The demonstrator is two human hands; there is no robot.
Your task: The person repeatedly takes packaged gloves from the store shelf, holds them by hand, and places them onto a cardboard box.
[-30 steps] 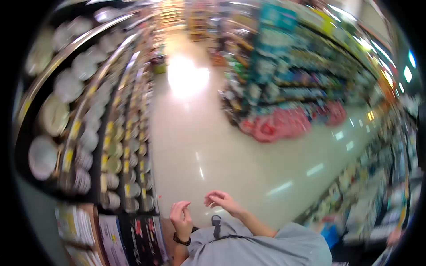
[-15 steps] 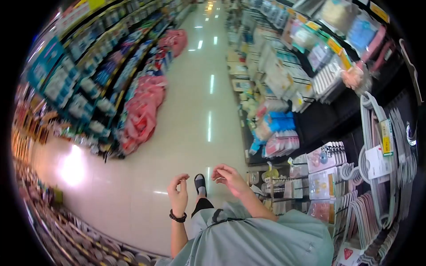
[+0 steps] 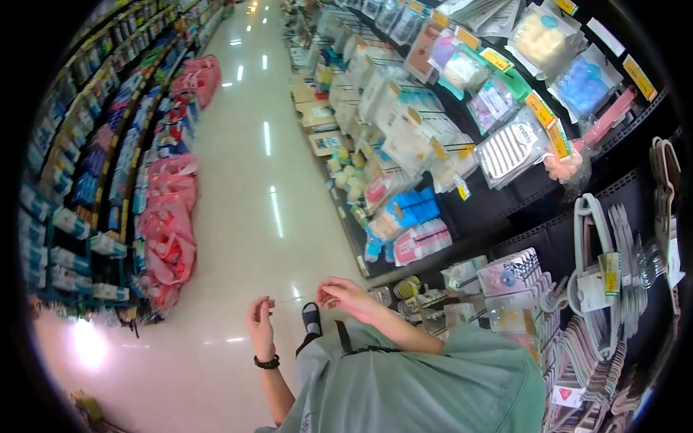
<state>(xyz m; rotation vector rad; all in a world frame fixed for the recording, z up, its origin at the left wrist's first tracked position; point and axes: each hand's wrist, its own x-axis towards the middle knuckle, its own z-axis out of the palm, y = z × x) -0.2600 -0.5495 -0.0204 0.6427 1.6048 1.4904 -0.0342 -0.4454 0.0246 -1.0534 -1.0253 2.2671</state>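
Note:
My left hand (image 3: 261, 326) is raised at waist height, its fingertips drawn together, a dark beaded bracelet (image 3: 266, 362) round the wrist. To its right, my right hand (image 3: 348, 299) has curled fingers pressed close. A faint thin line shows between the two hands, too fine to identify; a small pale edge is at the right fingers. What either hand holds cannot be made out. The hands are apart, above the grey-green garment (image 3: 404, 390) and near a foot in a dark slipper (image 3: 311, 316).
Racks of packaged goods (image 3: 422, 130) line the aisle's right side, with hangers (image 3: 595, 289) at the lower right. Pink cloth-like bundles (image 3: 170, 224) front the left shelves. A pale tiled floor (image 3: 238, 173) runs between.
The view has swung right, from dish shelves to the hanging racks, which now fill more of the right side. Both hands stay raised; their fingers look closer together.

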